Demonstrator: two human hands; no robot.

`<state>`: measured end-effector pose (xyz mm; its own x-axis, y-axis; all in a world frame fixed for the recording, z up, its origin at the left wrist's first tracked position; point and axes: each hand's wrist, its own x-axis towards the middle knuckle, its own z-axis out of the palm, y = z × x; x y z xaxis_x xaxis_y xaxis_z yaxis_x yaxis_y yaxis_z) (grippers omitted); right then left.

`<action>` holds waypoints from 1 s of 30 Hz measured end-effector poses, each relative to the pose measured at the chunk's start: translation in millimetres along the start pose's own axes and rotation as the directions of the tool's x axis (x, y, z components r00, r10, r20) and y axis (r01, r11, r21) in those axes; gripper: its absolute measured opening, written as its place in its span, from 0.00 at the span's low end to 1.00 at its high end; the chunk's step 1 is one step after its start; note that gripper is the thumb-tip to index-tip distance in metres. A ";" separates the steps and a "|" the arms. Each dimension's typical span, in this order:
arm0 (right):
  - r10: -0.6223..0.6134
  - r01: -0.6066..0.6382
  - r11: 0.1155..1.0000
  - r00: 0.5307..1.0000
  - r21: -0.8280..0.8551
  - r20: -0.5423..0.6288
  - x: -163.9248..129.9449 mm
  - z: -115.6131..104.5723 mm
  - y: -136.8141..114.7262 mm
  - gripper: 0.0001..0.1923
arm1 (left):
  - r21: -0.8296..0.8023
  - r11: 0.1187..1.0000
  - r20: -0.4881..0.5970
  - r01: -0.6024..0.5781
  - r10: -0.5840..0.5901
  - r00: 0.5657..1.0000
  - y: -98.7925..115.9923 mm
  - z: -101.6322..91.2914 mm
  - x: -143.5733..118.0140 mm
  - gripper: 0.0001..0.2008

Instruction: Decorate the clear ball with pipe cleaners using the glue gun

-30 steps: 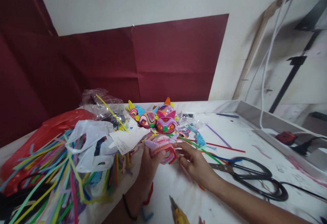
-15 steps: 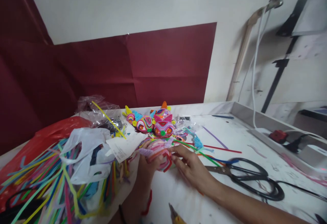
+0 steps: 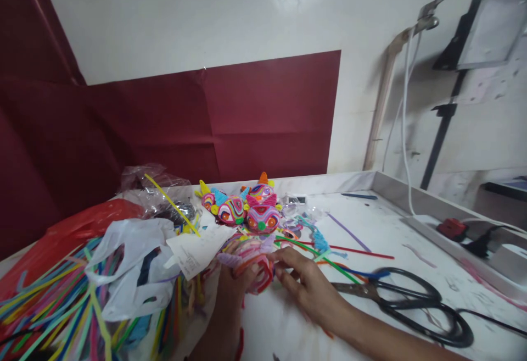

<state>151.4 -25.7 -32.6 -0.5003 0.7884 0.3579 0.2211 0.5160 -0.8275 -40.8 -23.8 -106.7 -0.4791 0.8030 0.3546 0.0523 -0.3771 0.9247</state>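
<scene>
A pink, red and white animal head made of pipe cleaners (image 3: 263, 279) is held low over the table, with a lilac ear on its left side. My left hand (image 3: 235, 287) is closed around it from the left, thumb on the front. From the right, my right hand (image 3: 303, 277) pinches at its red edge with thumb and index finger. What the fingertips grip there is partly hidden. Just behind sit several finished animal heads, among them a pink one with a green nose (image 3: 262, 215) and one with blue ears (image 3: 231, 210).
Large black-handled scissors (image 3: 411, 300) lie right of my right forearm. Loose pipe cleaners (image 3: 57, 300), a white plastic bag (image 3: 135, 273) and a paper slip (image 3: 200, 248) crowd the left. A power strip (image 3: 428, 222) runs along the right rim.
The view has tilted up a little, so everything sits lower in the picture. The yellow-handled tool at the bottom has mostly left view. Both hands keep nearly the same hold on the head.
</scene>
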 end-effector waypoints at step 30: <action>0.032 -0.019 0.995 0.990 -0.099 0.140 7.5 -13.1 7.2 0.10 | -0.099 0.991 -0.034 0.085 -0.089 0.995 8.4 6.4 -3.2 0.27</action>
<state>160.3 -11.6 -30.2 -0.6053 0.7500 0.2667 0.3125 0.5321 -0.7869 -33.2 -26.7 -99.2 -0.5111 0.8173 0.2660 -0.0757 -0.3510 0.9333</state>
